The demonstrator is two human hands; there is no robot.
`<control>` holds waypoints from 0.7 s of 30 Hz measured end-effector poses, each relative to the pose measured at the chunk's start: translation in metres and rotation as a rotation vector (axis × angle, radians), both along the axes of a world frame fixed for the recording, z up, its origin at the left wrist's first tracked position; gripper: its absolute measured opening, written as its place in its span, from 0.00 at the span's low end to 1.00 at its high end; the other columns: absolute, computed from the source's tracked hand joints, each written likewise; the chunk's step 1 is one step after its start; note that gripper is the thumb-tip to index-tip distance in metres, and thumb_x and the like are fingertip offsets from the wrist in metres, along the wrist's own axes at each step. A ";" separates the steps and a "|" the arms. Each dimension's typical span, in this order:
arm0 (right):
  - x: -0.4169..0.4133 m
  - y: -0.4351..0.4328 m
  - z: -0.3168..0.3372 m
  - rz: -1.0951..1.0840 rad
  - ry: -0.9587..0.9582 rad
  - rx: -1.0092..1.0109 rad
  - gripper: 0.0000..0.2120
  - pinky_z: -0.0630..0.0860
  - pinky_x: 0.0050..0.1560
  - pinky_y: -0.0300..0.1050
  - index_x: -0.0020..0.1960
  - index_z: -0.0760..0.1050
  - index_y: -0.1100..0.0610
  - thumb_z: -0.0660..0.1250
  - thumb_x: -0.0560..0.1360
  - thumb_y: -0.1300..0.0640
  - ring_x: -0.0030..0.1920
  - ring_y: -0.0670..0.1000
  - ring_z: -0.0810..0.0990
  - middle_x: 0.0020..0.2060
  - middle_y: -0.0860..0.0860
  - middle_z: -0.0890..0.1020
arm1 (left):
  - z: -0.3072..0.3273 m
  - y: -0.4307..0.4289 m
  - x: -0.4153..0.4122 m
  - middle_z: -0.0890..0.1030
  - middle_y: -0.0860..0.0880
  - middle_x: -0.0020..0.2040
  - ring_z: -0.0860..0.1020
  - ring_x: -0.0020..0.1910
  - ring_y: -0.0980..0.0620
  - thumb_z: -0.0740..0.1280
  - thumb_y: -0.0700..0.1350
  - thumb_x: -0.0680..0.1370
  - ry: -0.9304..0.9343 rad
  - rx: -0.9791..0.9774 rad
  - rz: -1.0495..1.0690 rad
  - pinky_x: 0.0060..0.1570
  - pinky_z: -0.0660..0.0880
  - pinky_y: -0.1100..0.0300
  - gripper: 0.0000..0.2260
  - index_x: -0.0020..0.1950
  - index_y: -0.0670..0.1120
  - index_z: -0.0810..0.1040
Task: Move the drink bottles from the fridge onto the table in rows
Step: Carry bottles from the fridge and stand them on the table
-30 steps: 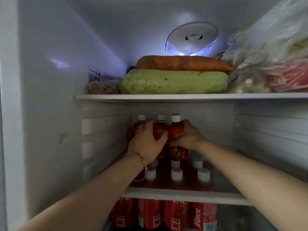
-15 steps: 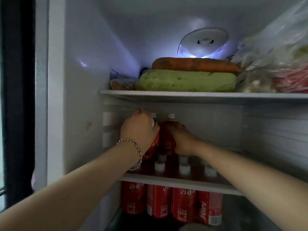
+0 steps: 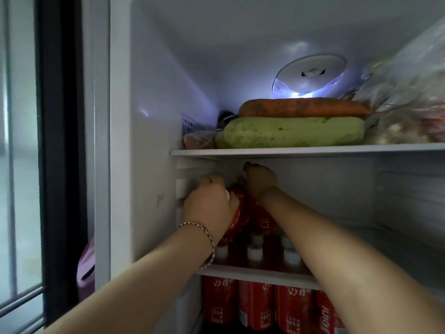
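L hand (image 3: 207, 206) grips red bottle (image 3: 237, 206), neck leaning 1 o'clock; R hand (image 3: 261, 182) grips second bottle (image 3: 263, 216), leaning 11. Upright bottles (image 3: 254, 255) fill fridge shelf (image 3: 252, 273).

Carrot (image 3: 303, 107) on gourd (image 3: 289, 135) on top shelf (image 3: 313, 150); bottles (image 3: 255, 255) beneath, left side.

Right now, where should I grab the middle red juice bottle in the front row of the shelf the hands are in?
Take the middle front bottle by its neck, just under the white cap, reaching in from the front. Its neighbours stand packed against its sides, so only the top is free for your grip.
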State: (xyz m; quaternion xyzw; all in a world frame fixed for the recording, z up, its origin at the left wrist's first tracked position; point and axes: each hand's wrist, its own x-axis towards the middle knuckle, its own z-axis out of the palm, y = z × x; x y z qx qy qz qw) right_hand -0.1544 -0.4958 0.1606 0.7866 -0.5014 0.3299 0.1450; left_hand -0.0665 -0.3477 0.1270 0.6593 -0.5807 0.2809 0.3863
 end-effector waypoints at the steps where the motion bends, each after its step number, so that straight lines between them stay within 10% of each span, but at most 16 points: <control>1: 0.004 0.002 0.003 0.026 0.072 -0.016 0.27 0.72 0.58 0.50 0.68 0.67 0.57 0.63 0.75 0.42 0.62 0.59 0.75 0.61 0.59 0.76 | 0.000 0.000 0.000 0.75 0.42 0.55 0.77 0.49 0.41 0.61 0.51 0.76 -0.003 0.006 0.004 0.43 0.72 0.54 0.15 0.54 0.41 0.72; 7: 0.015 0.006 0.016 -0.058 0.484 0.024 0.26 0.67 0.65 0.50 0.73 0.62 0.52 0.58 0.78 0.43 0.68 0.56 0.69 0.70 0.55 0.69 | 0.000 0.000 0.000 0.75 0.42 0.55 0.77 0.50 0.39 0.61 0.51 0.76 0.017 0.006 -0.002 0.44 0.72 0.53 0.14 0.53 0.41 0.72; 21: 0.018 0.011 0.021 -0.055 0.442 0.121 0.25 0.66 0.66 0.50 0.72 0.63 0.55 0.59 0.79 0.46 0.70 0.56 0.68 0.70 0.56 0.68 | -0.002 0.002 0.002 0.75 0.42 0.53 0.77 0.49 0.40 0.62 0.51 0.75 0.067 -0.025 -0.019 0.42 0.72 0.53 0.14 0.50 0.41 0.73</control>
